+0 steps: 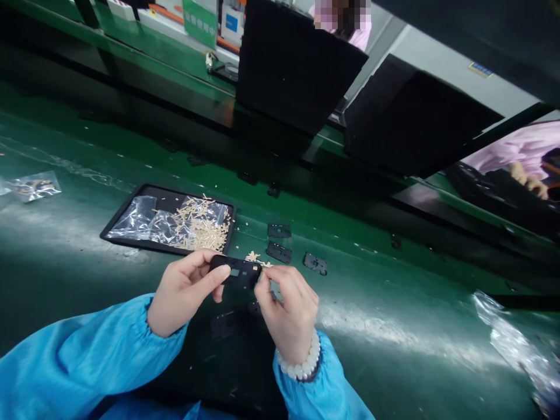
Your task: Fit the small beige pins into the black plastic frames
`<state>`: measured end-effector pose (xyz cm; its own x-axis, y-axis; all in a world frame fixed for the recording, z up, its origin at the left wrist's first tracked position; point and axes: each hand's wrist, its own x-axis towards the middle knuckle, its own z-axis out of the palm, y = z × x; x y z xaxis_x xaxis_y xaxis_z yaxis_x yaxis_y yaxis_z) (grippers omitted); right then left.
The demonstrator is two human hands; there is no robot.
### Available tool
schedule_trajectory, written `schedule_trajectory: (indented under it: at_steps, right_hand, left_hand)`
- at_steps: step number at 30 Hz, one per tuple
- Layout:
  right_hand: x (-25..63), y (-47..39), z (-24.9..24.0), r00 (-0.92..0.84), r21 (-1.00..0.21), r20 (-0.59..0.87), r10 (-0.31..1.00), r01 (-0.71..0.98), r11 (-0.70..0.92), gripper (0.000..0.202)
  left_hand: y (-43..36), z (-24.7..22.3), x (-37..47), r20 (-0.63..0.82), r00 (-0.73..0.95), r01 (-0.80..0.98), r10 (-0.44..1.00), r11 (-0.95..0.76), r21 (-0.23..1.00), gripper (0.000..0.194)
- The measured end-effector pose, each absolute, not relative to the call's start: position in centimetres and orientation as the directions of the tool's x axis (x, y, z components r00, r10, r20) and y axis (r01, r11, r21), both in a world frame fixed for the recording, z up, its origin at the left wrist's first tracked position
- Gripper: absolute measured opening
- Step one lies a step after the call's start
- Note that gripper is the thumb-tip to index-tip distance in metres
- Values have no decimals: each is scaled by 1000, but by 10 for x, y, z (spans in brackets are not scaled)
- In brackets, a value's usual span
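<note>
My left fingers (223, 271) grip the black plate (236, 282) at its left end; right fingertips (263, 271) pinched at its right end, can't tell on what. Plate: just below frame centre, long axis roughly left-right, right end slightly lower. Black tray (168, 249) upper left of it.

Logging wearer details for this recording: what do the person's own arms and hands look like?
Both arms wear loose, bright blue sleeves, gathered at the wrists. Both hands are bare, without gloves. A bracelet of round, pearly white beads circles the right wrist; no bracelet shows on the left.
</note>
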<state>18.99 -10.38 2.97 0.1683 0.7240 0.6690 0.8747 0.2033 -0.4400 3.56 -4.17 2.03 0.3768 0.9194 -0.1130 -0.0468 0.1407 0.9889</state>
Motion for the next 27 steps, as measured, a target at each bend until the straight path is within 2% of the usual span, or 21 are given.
schedule_trajectory:
  at_steps: [11,24,27]
  right_hand:
    - [189,-110,29,37,-260,718,695,940,219,16]
    - [194,-114,32,-72,-185,664,745,949,257,14]
    - [194,-116,33,-107,-197,647,755,933,301,15]
  left_hand:
    - [-37,20,39,-294,412,-262,862,421,868,21]
    - [-40,23,37,-271,401,-263,875,393,881,21]
    - [-37,26,37,-320,405,-284,856,451,846,23]
